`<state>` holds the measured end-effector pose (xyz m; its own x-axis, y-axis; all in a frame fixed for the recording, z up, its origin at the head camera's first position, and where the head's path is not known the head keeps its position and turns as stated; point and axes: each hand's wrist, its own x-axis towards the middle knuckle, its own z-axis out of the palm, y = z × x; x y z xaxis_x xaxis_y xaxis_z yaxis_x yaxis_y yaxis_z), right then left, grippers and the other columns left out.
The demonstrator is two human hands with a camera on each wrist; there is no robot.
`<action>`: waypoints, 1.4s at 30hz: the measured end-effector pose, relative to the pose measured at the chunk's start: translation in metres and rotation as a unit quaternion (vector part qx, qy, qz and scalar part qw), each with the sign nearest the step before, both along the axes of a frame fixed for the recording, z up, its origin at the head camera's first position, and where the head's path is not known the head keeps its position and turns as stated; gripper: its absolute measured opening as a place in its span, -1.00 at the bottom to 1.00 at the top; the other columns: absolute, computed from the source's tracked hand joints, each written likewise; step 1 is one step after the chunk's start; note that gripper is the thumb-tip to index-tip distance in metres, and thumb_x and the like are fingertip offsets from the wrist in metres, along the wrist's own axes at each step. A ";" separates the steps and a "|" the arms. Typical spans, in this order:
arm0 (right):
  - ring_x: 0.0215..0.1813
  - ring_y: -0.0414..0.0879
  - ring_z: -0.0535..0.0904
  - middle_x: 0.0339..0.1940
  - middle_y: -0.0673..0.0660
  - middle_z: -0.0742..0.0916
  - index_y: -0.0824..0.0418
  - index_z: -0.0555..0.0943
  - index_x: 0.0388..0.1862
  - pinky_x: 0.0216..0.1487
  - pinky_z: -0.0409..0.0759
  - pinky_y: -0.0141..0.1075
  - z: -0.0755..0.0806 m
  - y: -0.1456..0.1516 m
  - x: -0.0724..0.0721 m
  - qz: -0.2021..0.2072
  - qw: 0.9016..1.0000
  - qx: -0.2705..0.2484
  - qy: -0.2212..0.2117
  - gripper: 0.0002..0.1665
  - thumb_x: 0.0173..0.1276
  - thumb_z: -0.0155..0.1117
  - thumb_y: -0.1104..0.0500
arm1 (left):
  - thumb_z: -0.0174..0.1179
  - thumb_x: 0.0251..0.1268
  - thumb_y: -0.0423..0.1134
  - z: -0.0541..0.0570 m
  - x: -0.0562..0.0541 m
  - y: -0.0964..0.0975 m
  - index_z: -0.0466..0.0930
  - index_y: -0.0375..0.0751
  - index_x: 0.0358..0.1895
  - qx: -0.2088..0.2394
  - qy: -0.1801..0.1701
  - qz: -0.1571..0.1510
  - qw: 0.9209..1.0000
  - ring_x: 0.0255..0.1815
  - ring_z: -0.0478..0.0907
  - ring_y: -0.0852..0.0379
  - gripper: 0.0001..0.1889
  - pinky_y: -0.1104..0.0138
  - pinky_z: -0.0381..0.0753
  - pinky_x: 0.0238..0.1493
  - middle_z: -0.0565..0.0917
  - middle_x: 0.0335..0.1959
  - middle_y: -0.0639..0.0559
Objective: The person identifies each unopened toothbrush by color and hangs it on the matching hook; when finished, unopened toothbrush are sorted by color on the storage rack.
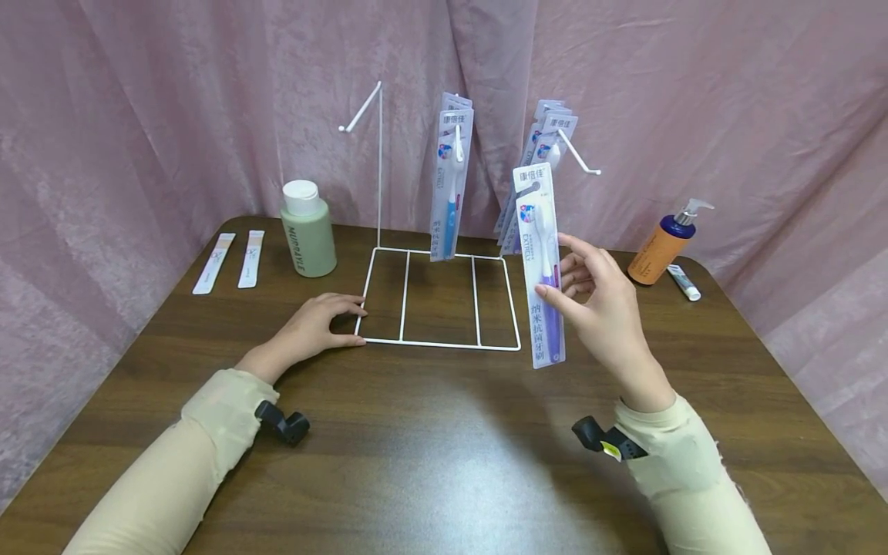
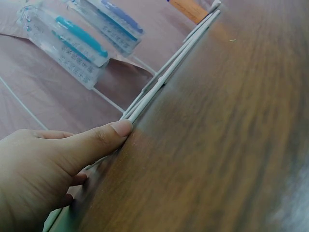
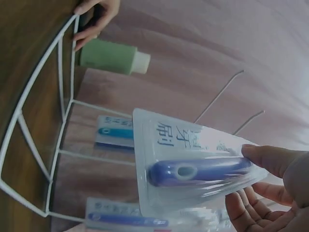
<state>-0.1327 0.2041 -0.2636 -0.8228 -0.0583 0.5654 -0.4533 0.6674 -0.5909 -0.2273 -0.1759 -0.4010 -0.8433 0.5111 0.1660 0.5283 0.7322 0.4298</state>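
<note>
My right hand (image 1: 610, 301) pinches a packaged toothbrush (image 1: 553, 308) by its side edge, thumb in front and fingers behind. The pack is upright with a purple-handled brush showing through clear plastic, in front of the rack's right side. My left hand (image 1: 315, 327) rests at the front left corner of a white wire display rack (image 1: 437, 344), thumb and fingertips on the base wire. Blue-handled toothbrush packs (image 1: 444, 208) hang on the rack's middle hook, and several more toothbrush packs (image 1: 560, 123) hang on the right hook (image 1: 579, 153). No pack hangs on the left hook (image 1: 361, 108).
A green bottle (image 1: 311, 239) with a white cap and two slim sachets (image 1: 213, 264) are at the back left. At the back right, an orange pump bottle (image 1: 659, 250) stands beside a small tube (image 1: 684, 283). Pink curtain (image 1: 208, 116) hangs behind the wooden table (image 1: 416, 432).
</note>
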 end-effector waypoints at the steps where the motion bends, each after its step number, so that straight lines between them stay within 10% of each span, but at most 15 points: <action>1: -0.31 -0.31 0.48 -0.22 0.22 0.62 0.26 0.46 0.28 -0.28 0.47 -0.70 0.001 -0.003 -0.001 0.000 1.000 -0.003 0.009 -0.28 0.10 0.47 0.34 | 0.41 0.06 -0.02 0.000 0.000 0.000 0.61 -0.15 0.10 0.001 0.000 0.000 1.000 0.39 0.31 -0.19 -0.48 -0.18 0.18 0.39 0.48 0.33 -0.12; 13: -0.29 -0.11 0.54 -0.22 0.26 0.59 0.30 0.46 0.27 -0.24 0.51 -0.66 0.014 -0.039 -0.012 0.025 0.995 -0.018 0.091 -0.24 0.04 0.50 0.35 | 0.42 0.04 -0.03 0.000 0.000 0.000 0.61 -0.17 0.08 -0.002 0.005 0.000 1.000 0.38 0.32 -0.19 -0.48 -0.20 0.19 0.37 0.49 0.32 -0.13; 42: -0.22 0.03 0.58 -0.19 0.26 0.60 0.29 0.46 0.28 -0.23 0.66 -0.24 0.005 -0.069 -0.035 0.026 0.997 0.009 0.068 -0.30 0.12 0.45 0.29 | 0.42 0.03 -0.01 -0.001 -0.001 0.000 0.62 -0.16 0.07 -0.001 0.012 -0.003 1.000 0.37 0.33 -0.19 -0.48 -0.19 0.21 0.36 0.50 0.31 -0.13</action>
